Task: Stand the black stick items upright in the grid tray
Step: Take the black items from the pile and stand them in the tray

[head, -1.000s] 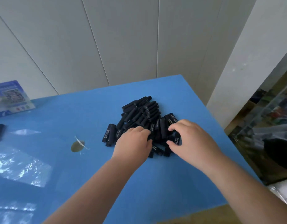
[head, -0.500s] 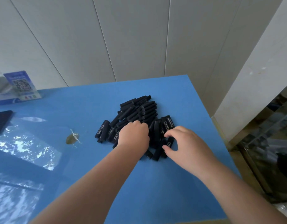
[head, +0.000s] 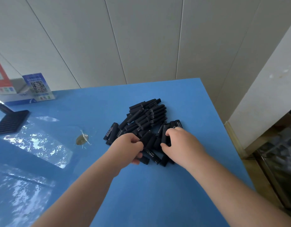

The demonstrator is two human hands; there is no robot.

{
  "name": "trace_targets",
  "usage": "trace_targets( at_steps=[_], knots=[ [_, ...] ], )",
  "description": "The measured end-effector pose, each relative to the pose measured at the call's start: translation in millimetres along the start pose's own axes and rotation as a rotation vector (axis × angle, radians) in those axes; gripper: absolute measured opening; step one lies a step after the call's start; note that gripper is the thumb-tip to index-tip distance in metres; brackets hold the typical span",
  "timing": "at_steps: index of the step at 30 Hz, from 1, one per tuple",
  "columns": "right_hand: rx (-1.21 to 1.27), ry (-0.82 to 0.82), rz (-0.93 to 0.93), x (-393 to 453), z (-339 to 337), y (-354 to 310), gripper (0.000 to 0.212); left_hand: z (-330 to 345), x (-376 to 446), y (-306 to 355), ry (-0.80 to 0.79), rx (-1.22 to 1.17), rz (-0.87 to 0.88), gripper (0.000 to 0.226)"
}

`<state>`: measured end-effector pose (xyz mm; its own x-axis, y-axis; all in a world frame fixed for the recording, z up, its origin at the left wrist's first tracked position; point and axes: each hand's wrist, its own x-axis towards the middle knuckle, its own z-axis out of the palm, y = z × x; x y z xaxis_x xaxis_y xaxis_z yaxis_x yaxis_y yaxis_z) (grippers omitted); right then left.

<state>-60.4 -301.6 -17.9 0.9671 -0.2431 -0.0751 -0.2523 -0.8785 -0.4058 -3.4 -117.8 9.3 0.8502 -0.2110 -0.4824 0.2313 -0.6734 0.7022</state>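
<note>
Black stick items (head: 141, 118) lie in a loose heap right of centre in the frame, on the blue table (head: 141, 194), most of them flat and pointing in mixed directions, some with pale lettering along the side. Going from the left edge: a red and white box (head: 1, 77) stands in the upper left against the panelled wall, with a blue card bearing a square code (head: 37, 85) just beside it. Below them the dark grid tray (head: 10, 122) sits at the left edge of the frame, well apart from the heap; its slots are too blurred to tell if any hold a stick. A small brownish mark (head: 81, 139) lies on the glossy tabletop between tray and heap. Next comes the left hand (head: 127, 148), at the near edge of the heap, its fingers curled around sticks, thumb beneath. Just to its right, the right hand (head: 182, 143) rests on the heap's near right side, fingers and thumb pinching one upright-tilted stick. At the far right a pale pillar and a dim floor area show
</note>
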Motion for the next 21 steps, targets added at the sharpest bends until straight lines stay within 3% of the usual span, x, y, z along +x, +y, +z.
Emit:
trace_targets(
  at_steps=[3, 6, 11, 17, 21],
  knots=[
    [-0.088, -0.019, 0.021, 10, 4, -9, 0.033, -4, -2, -5, -0.13, -0.466, -0.068, 0.015],
    [-0.113, -0.026, 0.067, 16, 7, -12, 0.039, -11, -5, -8, -0.227, -0.697, -0.075, 0.011],
    [-0.026, -0.04, 0.114, 25, 10, -11, 0.034, -15, -7, -15, -0.287, -0.847, -0.042, 0.019],
    [0.029, -0.029, 0.175, 35, 14, -10, 0.039, -13, -2, -23, -0.185, -0.86, -0.035, 0.019],
    [0.103, -0.019, 0.183, 40, 17, -8, 0.026, -12, -1, -25, -0.15, -0.93, -0.077, 0.011]
  ],
)
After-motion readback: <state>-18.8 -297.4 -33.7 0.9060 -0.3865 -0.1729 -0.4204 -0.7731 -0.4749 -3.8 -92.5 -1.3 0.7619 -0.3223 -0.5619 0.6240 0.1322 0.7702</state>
